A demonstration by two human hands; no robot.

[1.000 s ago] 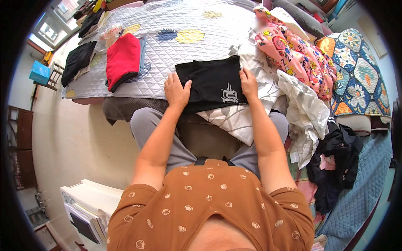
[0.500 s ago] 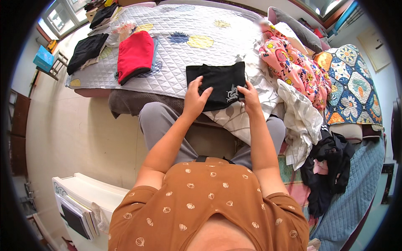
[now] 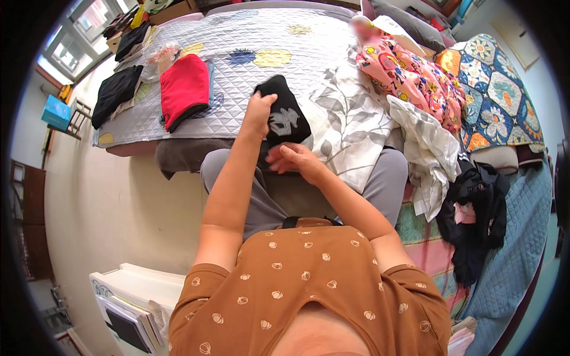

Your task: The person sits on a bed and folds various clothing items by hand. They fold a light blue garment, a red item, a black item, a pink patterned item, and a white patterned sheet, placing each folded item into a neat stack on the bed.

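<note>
My left hand [image 3: 259, 114] is closed on the left edge of a folded black garment [image 3: 284, 98] with a pale print, held up tilted over the near edge of the bed. Just below the garment's lower edge is my right hand [image 3: 300, 161], its fingers stretched out and slightly blurred. Whether those fingertips touch the cloth is hard to make out. To the left, a folded red garment [image 3: 185, 83] lies on the quilted bedspread [image 3: 237, 35], partly covering a blue-grey one. Farther left is a folded black garment pile [image 3: 117, 89].
A white leaf-patterned sheet [image 3: 341, 127] spreads right of my hands. Beyond it lie a pink patterned cloth [image 3: 409, 77], a crumpled white cloth [image 3: 424, 148] and dark clothes [image 3: 475, 202]. A white cabinet [image 3: 136, 279] with books stands at lower left.
The black garment has been turned, made narrower and shifted left. My left hand still grips it, while my right hand has let go of its right edge and come down toward me.
</note>
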